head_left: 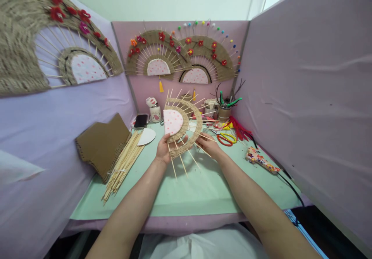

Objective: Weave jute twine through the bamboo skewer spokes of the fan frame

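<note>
A half-round fan frame (pixel 198 124) made of thin wooden sticks and woven twine is held up over the table. At its core sits a white half-disc (pixel 173 122) with pink spots, ringed by twine. My left hand (pixel 164 149) grips the frame at the lower corner of that half-disc, thumb in front. My right hand (pixel 208 144) holds the outer twine band on the lower right, its fingers partly hidden behind the band and sticks. Bare stick ends stick out past the twine all round.
Left on the table lie a bundle of sticks (pixel 123 164), brown cardboard (pixel 101 143) and a white half-disc card (pixel 146 136). Scissors (pixel 226 139), red strips (pixel 240 128) and a patterned glue gun (pixel 261 160) with a cord lie right. Finished fans (pixel 159 50) hang behind.
</note>
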Demonstrator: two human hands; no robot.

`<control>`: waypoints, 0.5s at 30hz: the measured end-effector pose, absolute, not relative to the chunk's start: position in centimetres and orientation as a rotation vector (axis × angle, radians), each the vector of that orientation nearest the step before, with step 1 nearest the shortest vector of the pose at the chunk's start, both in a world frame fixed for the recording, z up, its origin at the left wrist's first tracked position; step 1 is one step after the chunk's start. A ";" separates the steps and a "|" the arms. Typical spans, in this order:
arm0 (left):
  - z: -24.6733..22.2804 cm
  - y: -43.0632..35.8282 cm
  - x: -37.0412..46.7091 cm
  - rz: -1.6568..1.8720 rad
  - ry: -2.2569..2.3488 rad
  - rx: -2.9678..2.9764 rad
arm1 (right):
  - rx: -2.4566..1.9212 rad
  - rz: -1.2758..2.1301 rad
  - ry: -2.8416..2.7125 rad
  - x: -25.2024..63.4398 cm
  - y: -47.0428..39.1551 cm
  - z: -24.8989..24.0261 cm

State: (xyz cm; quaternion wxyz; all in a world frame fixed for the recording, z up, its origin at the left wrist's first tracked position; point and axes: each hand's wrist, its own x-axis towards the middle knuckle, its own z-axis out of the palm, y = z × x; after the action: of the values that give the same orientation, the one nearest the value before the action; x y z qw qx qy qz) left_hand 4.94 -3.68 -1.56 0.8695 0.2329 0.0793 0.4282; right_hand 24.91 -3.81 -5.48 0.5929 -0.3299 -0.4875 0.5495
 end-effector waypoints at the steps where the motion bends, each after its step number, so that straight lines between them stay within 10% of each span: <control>1: -1.5 -3.8 5.0 0.886 0.163 0.485 | -0.786 1.266 -1.150 24.9 -3.8 -5.6; 15: 0.6 -3.1 2.3 1.078 0.130 0.467 | -1.030 1.077 -1.131 27.1 -3.3 -4.7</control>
State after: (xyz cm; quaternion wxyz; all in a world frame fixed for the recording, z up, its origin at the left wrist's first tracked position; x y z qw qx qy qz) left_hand 2.33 -3.13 0.59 0.8305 0.2199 0.0614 0.5081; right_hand 27.08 -3.34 -4.70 0.5933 -0.4431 -0.4867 0.4633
